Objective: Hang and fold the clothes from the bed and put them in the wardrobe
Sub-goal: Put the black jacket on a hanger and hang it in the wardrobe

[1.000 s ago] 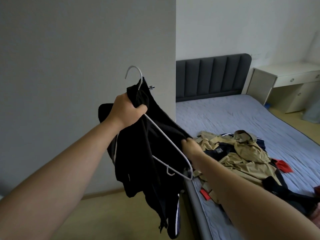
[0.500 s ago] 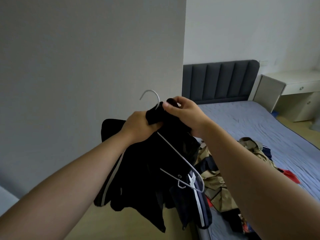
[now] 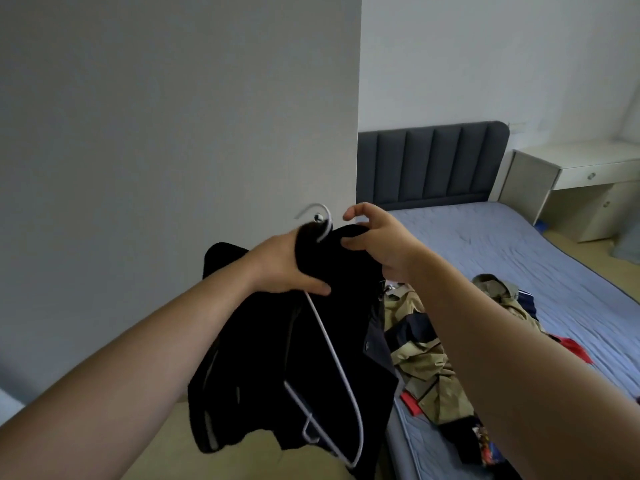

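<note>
L hand (image 3: pixel 287 265) is clenched round the black top (image 3: pixel 277 358) & the white hanger (image 3: pixel 332 348), just under its hook; both hang in the air beside the bed (image 3: pixel 502 244), off its near edge; R hand (image 3: pixel 384 240) has its thumb on the top's upper end w/ fingers bent over it; can't tell if it pinches; a pile of clothes (image 3: pixel 426 368), tan & dark, lies on the bed.
</note>
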Action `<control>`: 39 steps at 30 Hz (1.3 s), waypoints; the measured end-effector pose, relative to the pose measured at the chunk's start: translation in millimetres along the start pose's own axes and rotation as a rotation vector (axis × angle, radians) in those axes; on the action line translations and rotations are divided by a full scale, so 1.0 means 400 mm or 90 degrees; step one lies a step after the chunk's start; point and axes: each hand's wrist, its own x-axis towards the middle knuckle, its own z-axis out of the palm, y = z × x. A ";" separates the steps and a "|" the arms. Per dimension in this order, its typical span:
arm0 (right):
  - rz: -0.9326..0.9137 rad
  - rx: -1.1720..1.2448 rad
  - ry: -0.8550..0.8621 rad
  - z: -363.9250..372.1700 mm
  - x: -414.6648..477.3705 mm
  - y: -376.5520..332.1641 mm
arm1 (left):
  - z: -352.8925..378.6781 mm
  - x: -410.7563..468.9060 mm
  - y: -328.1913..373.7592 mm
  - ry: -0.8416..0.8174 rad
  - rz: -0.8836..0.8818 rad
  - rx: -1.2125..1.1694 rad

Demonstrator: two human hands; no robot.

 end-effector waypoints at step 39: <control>0.164 -0.243 -0.043 0.096 0.019 0.086 | -0.024 -0.004 -0.018 0.276 -0.084 -0.145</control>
